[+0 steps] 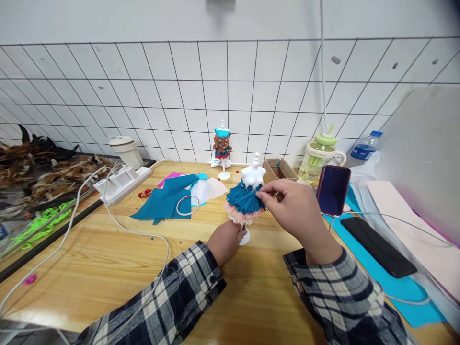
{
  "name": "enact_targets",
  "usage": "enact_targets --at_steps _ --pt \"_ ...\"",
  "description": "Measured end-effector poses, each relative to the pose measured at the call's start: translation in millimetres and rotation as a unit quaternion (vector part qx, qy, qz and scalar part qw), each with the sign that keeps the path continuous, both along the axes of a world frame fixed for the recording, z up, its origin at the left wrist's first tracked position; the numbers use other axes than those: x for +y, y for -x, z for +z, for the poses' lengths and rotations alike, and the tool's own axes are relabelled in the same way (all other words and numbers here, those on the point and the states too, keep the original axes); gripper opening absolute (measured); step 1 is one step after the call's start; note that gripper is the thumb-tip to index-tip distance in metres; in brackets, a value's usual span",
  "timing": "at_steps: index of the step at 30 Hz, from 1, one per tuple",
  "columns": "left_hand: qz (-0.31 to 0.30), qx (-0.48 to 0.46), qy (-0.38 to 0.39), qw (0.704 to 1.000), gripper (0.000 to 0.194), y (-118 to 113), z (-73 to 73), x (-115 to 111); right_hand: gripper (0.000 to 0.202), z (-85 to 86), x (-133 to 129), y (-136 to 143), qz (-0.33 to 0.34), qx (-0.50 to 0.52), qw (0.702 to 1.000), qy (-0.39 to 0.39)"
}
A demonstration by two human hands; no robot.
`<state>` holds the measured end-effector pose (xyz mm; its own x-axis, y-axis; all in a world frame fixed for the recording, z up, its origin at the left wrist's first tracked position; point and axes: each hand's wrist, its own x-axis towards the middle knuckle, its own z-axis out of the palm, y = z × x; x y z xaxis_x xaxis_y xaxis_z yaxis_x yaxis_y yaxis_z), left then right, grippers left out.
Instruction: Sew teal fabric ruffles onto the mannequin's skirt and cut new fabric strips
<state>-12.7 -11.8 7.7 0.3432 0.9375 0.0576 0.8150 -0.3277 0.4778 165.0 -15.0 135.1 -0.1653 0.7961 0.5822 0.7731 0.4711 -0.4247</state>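
A small white dress form (252,176) stands upright on a round white base in front of me. It wears a ruffled skirt (245,198), teal in the upper layer and pale pink below. Under the skirt, my left hand (225,242) is closed around the stem of the stand. At the skirt's right side, my right hand (294,206) pinches the edge of the teal layer between thumb and fingers. Teal fabric pieces (163,199) lie to the left, with a thin ring (188,205) resting on them.
A second dressed form (222,143) stands by the tiled wall. Behind my right hand are a cardboard box (280,168), a green-lidded jug (316,158) and an upright phone (333,190). A power strip (124,184) sits at the left, its white cable crossing the table. A black phone-like slab (378,247) lies right.
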Motion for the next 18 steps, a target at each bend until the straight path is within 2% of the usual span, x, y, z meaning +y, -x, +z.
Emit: enact_targets --at_steps 8,15,18 --pt "-0.012 -0.006 -0.026 1.000 0.031 1.4 -4.2 1.7 0.011 6.1 -3.3 -0.2 -0.004 -0.005 1.000 0.026" --pt "-0.047 -0.041 -0.059 0.996 0.041 6.8 -4.0 3.9 0.033 13.7 -7.3 -15.4 -0.076 -0.053 0.992 0.084" --pt "-0.094 -0.043 -0.082 0.991 0.043 8.3 -2.0 6.6 0.045 12.8 -5.0 -22.2 -0.060 -0.038 0.995 0.067"
